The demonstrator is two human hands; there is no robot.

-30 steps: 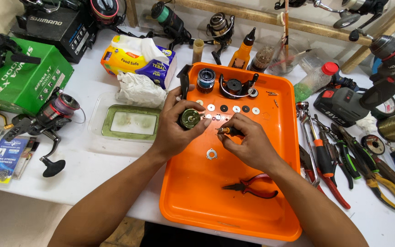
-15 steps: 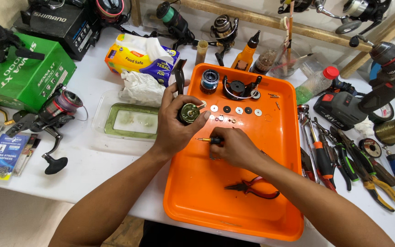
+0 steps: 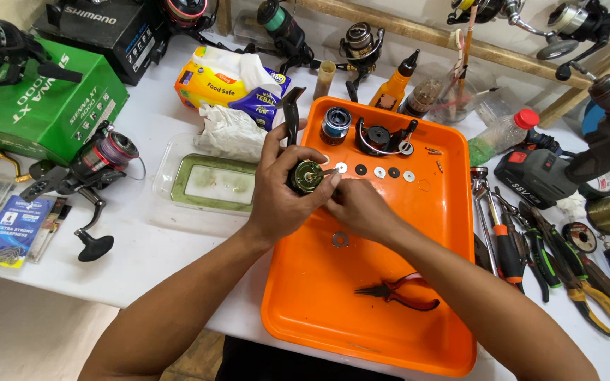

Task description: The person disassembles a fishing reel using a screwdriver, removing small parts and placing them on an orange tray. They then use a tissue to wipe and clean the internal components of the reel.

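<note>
Round dark-green metal reel spool (image 3: 306,176) sits over the orange plastic tray (image 3: 361,317), clasped in the left hand (image 3: 284,190). Right hand (image 3: 358,208), fingers pinched shut, presses a thin silver tool (image 3: 330,171) to the spool's centre. Five small washers (image 3: 374,171) in a row beyond, one red-handled pliers (image 3: 400,291) nearer.

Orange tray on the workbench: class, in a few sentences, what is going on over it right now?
A person works over the orange plastic tray with both bare hands. The left hand holds a small dark round metal reel part above the tray. The right hand brings a thin metal tool tip to its open face. A row of small black and white washers lies on the tray, with a loose metal ring and red-handled pliers nearer the person.
</note>
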